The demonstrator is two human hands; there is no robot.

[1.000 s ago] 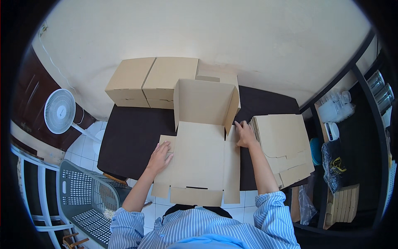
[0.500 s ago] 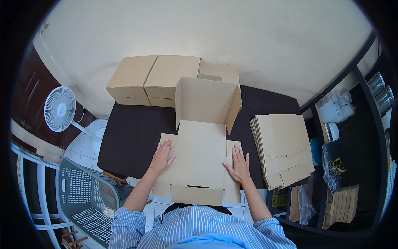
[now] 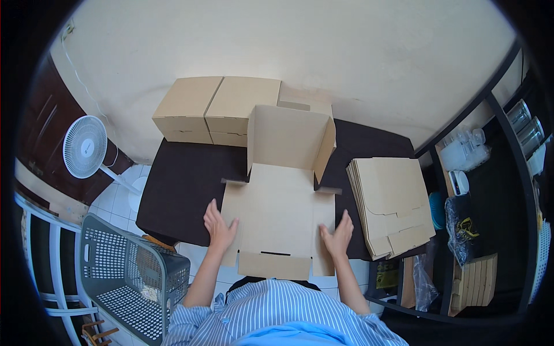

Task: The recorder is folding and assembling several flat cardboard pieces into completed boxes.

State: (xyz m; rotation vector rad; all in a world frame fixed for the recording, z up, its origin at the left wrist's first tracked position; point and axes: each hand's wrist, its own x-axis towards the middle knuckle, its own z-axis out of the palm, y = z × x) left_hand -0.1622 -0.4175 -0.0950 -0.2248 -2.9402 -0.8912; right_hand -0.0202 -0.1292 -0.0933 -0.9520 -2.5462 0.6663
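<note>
A partly folded cardboard box (image 3: 277, 210) lies before me at the table's near edge. Its far panel stands upright with flaps folded at both ends, while the base and near flap lie spread out. Small tabs at the far ends of both side panels are tilted up and slightly blurred. My left hand (image 3: 220, 229) is beside the left side panel, fingers apart. At the outer edge of the right side panel, my right hand (image 3: 337, 235) is open too. Neither hand grips anything; whether they touch the cardboard is hard to tell.
Two closed cardboard boxes (image 3: 242, 104) stand against the wall on the dark-covered table (image 3: 184, 179). A stack of flat cardboard (image 3: 395, 202) lies to the right, beside a black shelf (image 3: 513, 155). A grey plastic basket (image 3: 130, 271) and a white fan (image 3: 85, 147) are on the left.
Both hands have lifted off the side panels and shifted outward, the right one also slightly nearer me. The small tabs at the panels' far ends have gone from flat to raised.
</note>
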